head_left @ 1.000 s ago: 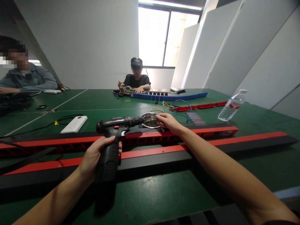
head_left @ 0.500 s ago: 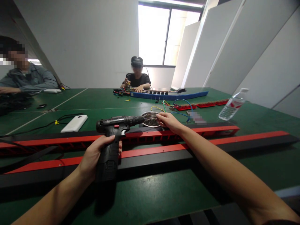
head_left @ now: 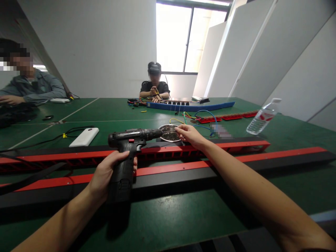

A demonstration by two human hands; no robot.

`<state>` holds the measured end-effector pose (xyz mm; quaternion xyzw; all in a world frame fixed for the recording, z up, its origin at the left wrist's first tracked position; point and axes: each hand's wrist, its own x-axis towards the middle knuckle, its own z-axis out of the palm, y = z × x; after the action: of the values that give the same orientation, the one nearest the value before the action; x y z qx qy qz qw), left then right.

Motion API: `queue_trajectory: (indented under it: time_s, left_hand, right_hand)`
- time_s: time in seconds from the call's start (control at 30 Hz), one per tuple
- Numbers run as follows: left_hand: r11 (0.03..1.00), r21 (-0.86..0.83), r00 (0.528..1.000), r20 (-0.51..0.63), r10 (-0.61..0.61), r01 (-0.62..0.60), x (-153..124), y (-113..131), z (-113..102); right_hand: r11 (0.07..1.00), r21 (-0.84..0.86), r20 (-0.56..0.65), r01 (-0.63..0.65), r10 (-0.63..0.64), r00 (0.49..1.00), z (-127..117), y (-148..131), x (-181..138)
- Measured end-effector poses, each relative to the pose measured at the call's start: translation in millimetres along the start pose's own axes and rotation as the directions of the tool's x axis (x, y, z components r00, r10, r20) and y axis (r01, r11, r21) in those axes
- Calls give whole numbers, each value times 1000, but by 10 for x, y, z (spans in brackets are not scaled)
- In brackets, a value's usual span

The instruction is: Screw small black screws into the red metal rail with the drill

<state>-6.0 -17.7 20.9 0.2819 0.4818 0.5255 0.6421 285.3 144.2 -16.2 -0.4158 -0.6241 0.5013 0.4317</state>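
Note:
A black cordless drill lies level, its chuck pointing right, with my left hand wrapped around the grip. From the chuck a thin driver bit reaches over a steel bowl of small dark screws. The fingertips of my right hand pinch together at the end of that bit. Whether a screw sits between those fingers is too small to tell. Below both hands, two long red and black bars run across the table.
A white power bank with cables lies left of the drill. At right stands a tilted-looking water bottle, near red strips and coloured wires. Across the green table, a person works behind a blue bar; another person sits left.
My two hands and the drill hold nearly the same position. The person across the table has shifted their raised hand; the view has moved slightly.

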Motion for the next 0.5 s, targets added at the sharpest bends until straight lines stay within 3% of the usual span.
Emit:
queue_trajectory:
  time_s: [0.5]
  left_hand:
    - [1000,8,1000,9,8,-8,-15,-2,-5]
  right_hand:
    - [1000,-2,4,0,0,1000,6,-6,-6]
